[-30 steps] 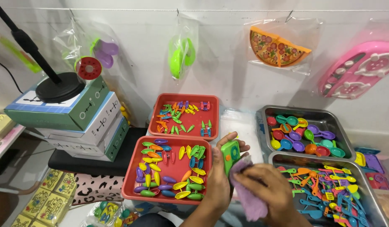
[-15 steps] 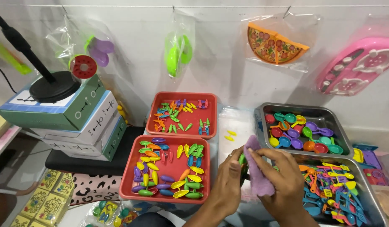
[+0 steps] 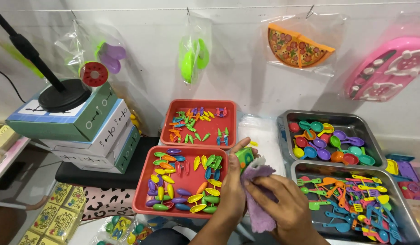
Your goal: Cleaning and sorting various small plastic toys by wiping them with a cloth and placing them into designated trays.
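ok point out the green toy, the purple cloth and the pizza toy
green toy [image 3: 244, 157], head view, its top face
purple cloth [image 3: 257, 211], head view, its hanging lower part
pizza toy [image 3: 297, 46], head view, its topping side

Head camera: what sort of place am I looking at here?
Probably a small toy packing or sorting bench: red trays and metal trays of tiny plastic toy pieces, bagged toy samples such as a pizza on the wall, stacked boxes.

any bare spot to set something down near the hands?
One pale strip between the far red tray and the steel spoon tray. Both red trays and both steel trays are crowded. The left hand holds a green toy, the right hand a purple cloth.
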